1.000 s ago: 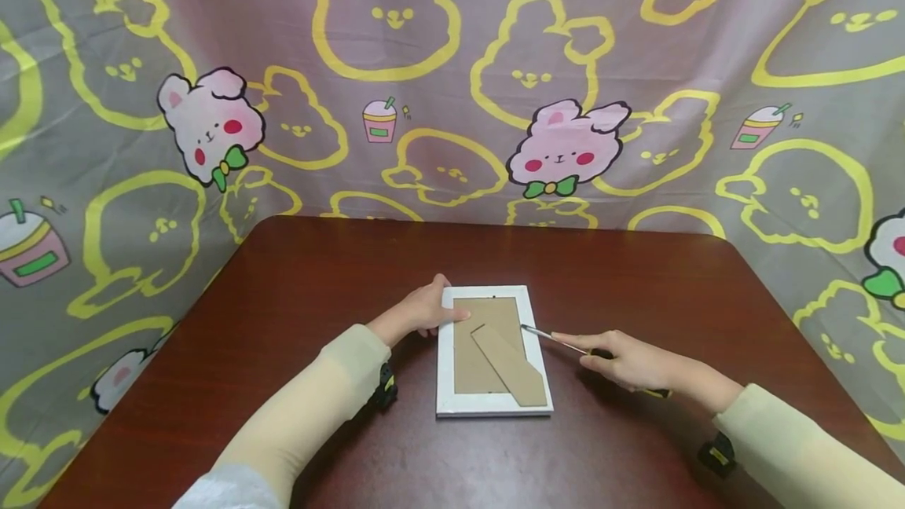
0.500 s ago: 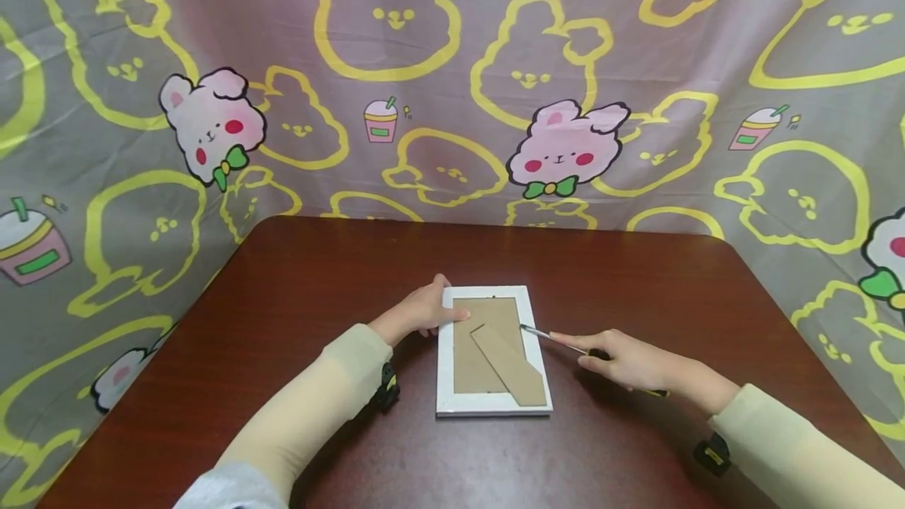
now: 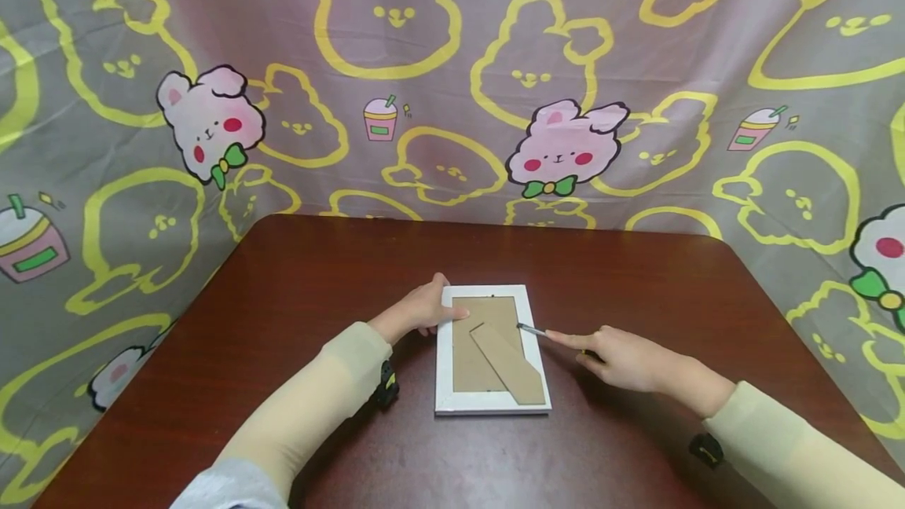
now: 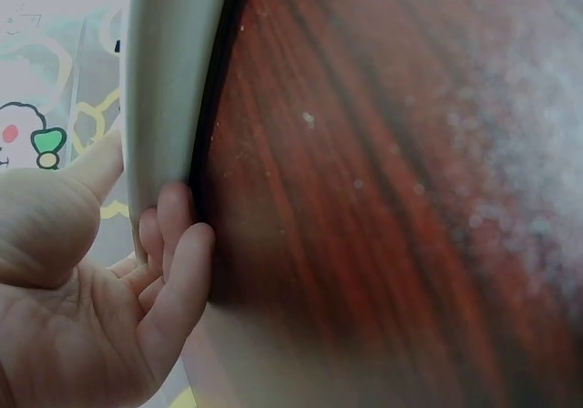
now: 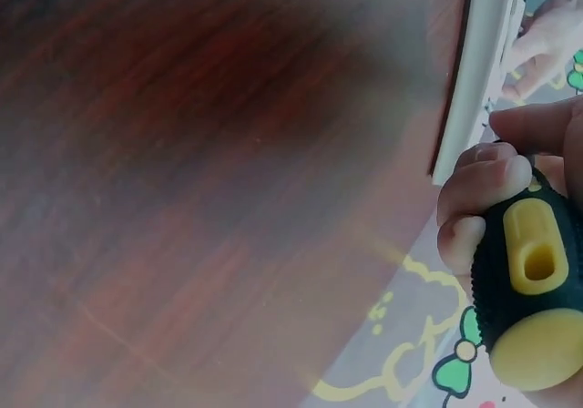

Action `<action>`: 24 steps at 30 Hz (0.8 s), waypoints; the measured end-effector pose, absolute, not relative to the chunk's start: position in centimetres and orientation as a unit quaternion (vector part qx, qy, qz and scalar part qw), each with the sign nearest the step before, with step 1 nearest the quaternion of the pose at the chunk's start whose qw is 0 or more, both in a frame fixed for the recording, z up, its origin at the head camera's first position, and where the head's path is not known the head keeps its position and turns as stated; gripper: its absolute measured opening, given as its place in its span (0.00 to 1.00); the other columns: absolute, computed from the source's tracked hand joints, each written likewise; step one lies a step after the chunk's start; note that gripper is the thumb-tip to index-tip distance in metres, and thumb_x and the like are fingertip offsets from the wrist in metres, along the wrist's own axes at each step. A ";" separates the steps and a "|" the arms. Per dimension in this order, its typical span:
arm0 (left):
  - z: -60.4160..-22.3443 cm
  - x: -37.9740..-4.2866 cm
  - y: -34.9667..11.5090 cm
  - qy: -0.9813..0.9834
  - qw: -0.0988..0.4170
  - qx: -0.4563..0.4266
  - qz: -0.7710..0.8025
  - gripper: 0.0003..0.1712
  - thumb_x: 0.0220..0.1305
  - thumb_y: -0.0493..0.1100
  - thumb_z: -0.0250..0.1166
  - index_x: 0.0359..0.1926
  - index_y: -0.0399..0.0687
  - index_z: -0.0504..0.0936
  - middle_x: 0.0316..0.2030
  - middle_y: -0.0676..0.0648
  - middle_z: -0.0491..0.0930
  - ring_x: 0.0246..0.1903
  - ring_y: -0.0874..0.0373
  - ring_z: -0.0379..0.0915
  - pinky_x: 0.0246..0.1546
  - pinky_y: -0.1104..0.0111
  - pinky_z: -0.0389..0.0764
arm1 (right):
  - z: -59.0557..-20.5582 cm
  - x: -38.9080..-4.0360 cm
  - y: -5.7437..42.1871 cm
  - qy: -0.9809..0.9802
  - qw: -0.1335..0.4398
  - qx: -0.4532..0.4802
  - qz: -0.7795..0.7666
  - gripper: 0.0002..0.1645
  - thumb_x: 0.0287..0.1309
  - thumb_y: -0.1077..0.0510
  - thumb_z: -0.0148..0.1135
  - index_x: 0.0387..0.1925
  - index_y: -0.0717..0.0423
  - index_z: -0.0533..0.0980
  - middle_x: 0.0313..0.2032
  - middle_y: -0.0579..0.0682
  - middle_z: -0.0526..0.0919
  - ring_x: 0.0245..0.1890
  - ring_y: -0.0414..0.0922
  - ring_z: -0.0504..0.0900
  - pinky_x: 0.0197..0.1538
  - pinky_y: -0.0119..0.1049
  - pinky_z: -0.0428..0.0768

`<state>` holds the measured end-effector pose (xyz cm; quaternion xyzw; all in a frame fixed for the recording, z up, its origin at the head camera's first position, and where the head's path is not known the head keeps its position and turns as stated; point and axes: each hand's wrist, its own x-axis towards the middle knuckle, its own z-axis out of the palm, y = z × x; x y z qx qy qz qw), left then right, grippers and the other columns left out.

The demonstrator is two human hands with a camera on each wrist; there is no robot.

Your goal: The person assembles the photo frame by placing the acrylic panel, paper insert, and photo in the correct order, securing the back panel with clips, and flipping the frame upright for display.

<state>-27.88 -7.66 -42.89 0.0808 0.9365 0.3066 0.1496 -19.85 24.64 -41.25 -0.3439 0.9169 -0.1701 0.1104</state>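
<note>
A white picture frame lies face down on the table, its brown backing board and slanted easel stand showing. My left hand grips the frame's upper left side, thumb over the backing and fingers along the outer edge. In the left wrist view, those fingers press against the frame's side. My right hand holds a screwdriver, its index finger stretched along the shaft. The tip meets the right inner edge of the frame. In the right wrist view, the black and yellow screwdriver handle sits within the curled fingers.
The dark red-brown wooden table extends around the frame, with rounded far corners. A grey curtain with yellow outlines and pink rabbit prints hangs behind it and along both sides.
My right hand has moved slightly left and turned a little, so the screwdriver's handle is now mostly hidden behind it in the head view. The left hand and frame stay practically still.
</note>
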 end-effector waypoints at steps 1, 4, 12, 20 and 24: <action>-42.9 -27.9 -7.7 0.936 0.150 0.079 0.308 0.36 0.59 0.55 0.70 0.57 0.41 0.62 0.28 0.42 0.74 0.18 0.52 0.75 0.17 0.65 0.78 | -41.1 -19.9 24.5 0.918 0.107 -0.347 -0.162 0.37 0.63 0.66 0.57 0.71 0.41 0.64 0.12 0.33 0.55 0.11 0.31 0.51 0.16 0.26 0.61; -43.0 -28.0 -8.0 0.936 0.148 0.076 0.310 0.36 0.59 0.55 0.70 0.57 0.41 0.62 0.28 0.42 0.74 0.18 0.52 0.75 0.16 0.65 0.78 | -41.0 -20.1 24.3 0.920 0.103 -0.349 -0.145 0.37 0.62 0.65 0.58 0.70 0.41 0.64 0.12 0.33 0.56 0.11 0.32 0.52 0.17 0.26 0.61; -43.2 -27.8 -8.1 0.934 0.152 0.077 0.315 0.36 0.59 0.55 0.70 0.57 0.42 0.63 0.28 0.42 0.74 0.18 0.52 0.75 0.17 0.64 0.78 | -41.8 -20.4 23.3 0.903 0.125 -0.364 -0.193 0.33 0.66 0.63 0.56 0.70 0.41 0.65 0.12 0.33 0.54 0.12 0.31 0.50 0.18 0.25 0.59; -42.7 -27.7 -7.9 0.934 0.151 0.083 0.312 0.35 0.59 0.55 0.71 0.56 0.42 0.63 0.28 0.42 0.74 0.18 0.52 0.75 0.16 0.65 0.78 | -40.6 -20.3 23.9 0.915 0.109 -0.349 -0.169 0.35 0.66 0.60 0.58 0.71 0.35 0.63 0.11 0.33 0.53 0.12 0.32 0.51 0.18 0.26 0.60; -42.9 -27.7 -7.9 0.933 0.153 0.084 0.316 0.35 0.59 0.55 0.70 0.56 0.43 0.63 0.27 0.42 0.74 0.19 0.53 0.74 0.17 0.65 0.78 | -40.1 -20.2 24.5 0.919 0.089 -0.346 -0.167 0.36 0.66 0.61 0.58 0.71 0.34 0.63 0.11 0.33 0.54 0.11 0.31 0.51 0.17 0.27 0.60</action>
